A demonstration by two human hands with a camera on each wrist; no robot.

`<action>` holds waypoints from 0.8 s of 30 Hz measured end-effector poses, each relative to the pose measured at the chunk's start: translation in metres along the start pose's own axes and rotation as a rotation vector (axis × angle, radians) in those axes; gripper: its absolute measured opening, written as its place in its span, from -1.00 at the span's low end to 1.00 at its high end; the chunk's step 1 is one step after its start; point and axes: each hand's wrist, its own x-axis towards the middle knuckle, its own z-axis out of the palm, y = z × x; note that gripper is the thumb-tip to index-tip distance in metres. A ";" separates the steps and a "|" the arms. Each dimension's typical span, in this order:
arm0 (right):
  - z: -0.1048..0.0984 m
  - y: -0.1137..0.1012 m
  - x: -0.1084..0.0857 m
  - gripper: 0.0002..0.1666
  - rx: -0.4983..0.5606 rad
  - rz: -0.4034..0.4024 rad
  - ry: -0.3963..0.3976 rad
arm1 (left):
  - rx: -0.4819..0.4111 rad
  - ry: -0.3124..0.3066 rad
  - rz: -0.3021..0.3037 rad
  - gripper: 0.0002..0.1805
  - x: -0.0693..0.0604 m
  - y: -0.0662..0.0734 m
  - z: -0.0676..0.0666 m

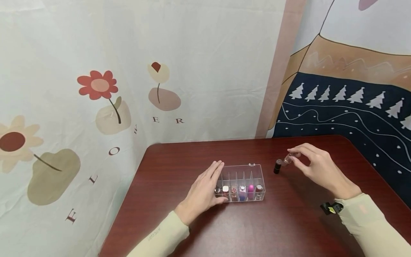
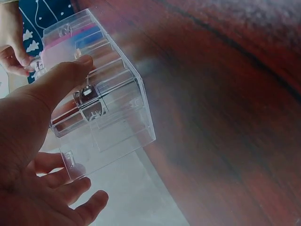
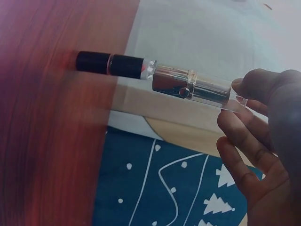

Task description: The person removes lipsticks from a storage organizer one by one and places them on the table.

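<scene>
A clear compartment box (image 1: pixel 245 198) stands on the table, its front row holding several lipsticks and small bottles; the back row shows bare dividers. My left hand (image 1: pixel 201 185) grips its left end, thumb at the front wall (image 2: pixel 123 61) and fingers behind. My right hand (image 1: pixel 316 167) pinches the end of a clear, shiny tube (image 3: pixel 193 87) between thumb and fingertips, off to the right of the box. Beside that tube a black lipstick (image 1: pixel 277 166) stands upright on the table; in the right wrist view the two look end to end, and whether they touch I cannot tell.
The dark red table (image 1: pixel 244 228) runs back to a pale cloth (image 1: pixel 208 71) printed with flowers and letters. A dark cloth (image 1: pixel 340 110) with white trees hangs at the right, behind the table edge.
</scene>
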 end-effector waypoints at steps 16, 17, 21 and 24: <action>0.006 0.021 -0.011 -0.41 -0.026 0.061 -0.027 | 0.004 -0.011 0.000 0.49 0.002 0.000 0.000; 0.007 0.022 -0.012 -0.42 -0.028 0.067 -0.033 | 0.007 -0.009 0.003 0.49 0.002 0.000 0.000; 0.012 0.025 -0.017 -0.46 -0.040 0.095 -0.066 | 0.002 -0.009 0.001 0.50 0.002 0.000 0.001; 0.014 0.027 -0.019 -0.48 -0.043 0.122 -0.093 | -0.007 -0.013 -0.006 0.50 0.001 0.001 0.001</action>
